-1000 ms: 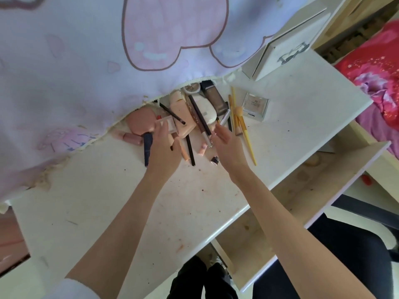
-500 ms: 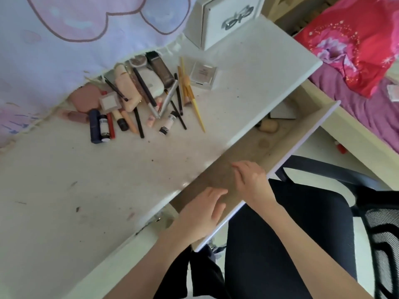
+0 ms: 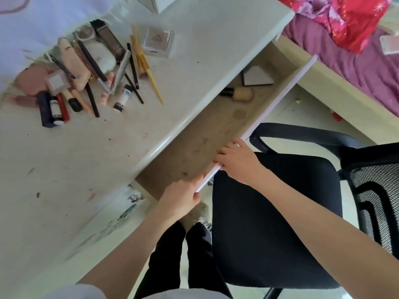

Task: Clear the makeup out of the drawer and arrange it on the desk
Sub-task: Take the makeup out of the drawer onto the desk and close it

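The drawer (image 3: 278,98) stands pulled out under the white desk (image 3: 90,152). My left hand (image 3: 179,196) grips the drawer's white front edge near its left end. My right hand (image 3: 235,158) curls over the same edge a little further right. Inside the drawer lie a makeup brush with a beige head (image 3: 238,93) and a flat white-and-dark card (image 3: 257,77). A heap of makeup (image 3: 90,70) lies on the desk's far left: pencils, tubes, compacts and a square powder case (image 3: 158,41).
A black office chair (image 3: 274,212) stands right behind the drawer front, its armrest (image 3: 302,133) close to my right hand. A bed with a purple and red cover (image 3: 349,39) is at the right. A white box (image 3: 155,3) sits at the desk's back.
Both hands left the makeup heap on the desk and came down to the drawer. They now hold its front edge, and the drawer stands further out, showing the brush and card.
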`<act>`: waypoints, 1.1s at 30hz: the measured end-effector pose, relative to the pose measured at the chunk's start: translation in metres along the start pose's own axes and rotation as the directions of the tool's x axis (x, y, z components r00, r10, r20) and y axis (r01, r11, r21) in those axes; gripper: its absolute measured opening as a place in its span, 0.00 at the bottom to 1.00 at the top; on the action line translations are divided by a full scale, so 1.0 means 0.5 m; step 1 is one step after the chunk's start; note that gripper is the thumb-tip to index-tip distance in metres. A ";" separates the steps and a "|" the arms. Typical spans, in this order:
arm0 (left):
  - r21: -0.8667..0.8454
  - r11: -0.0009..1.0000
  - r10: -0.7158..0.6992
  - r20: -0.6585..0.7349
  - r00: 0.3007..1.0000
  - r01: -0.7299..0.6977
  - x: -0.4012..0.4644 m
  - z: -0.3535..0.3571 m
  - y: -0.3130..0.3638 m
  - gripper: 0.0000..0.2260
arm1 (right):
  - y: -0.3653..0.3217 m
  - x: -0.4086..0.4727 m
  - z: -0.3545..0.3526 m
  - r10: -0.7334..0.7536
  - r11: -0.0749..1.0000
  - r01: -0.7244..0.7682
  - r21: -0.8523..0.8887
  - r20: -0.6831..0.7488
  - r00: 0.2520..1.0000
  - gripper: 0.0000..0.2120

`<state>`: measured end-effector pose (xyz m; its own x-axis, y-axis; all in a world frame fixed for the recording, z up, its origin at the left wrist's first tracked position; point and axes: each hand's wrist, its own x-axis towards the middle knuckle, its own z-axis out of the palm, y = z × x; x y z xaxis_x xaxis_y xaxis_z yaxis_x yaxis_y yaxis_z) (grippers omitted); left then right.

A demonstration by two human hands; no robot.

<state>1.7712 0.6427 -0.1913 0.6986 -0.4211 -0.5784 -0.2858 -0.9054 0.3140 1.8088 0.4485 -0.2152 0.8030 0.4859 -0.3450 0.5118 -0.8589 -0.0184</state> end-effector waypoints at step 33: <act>-0.140 0.976 0.164 -0.031 0.986 -0.166 0.055 -0.004 -0.003 0.18 | 0.085 -0.051 0.044 0.193 0.958 -0.154 0.241 -0.147 0.970 0.33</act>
<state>1.7922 0.6329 -0.2061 0.6623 -0.5618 -0.4957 -0.3036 -0.8061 0.5079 1.8033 0.3962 -0.2277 0.9228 0.3292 -0.2000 0.2928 -0.9369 -0.1910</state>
